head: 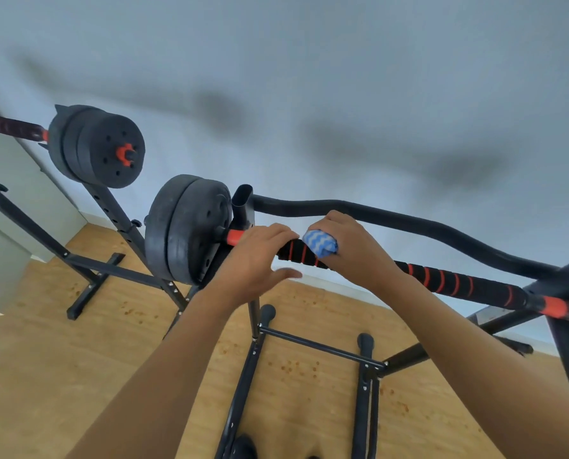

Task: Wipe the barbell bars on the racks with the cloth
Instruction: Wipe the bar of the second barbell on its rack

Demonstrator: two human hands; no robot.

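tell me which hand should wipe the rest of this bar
Right. The right hand already grips the cloth against the barbell bar; the left hand only rests on it, with no cloth.

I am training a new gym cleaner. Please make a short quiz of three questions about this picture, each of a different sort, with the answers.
1. True or false: the right hand holds the blue-and-white cloth on the near barbell bar.
2. Where is the left hand? A) on the floor B) on the near bar beside the weight plates C) on the far barbell
3. Fill in: the near bar's grip is black with ____ stripes.

Key: 1 true; 2 B; 3 red.
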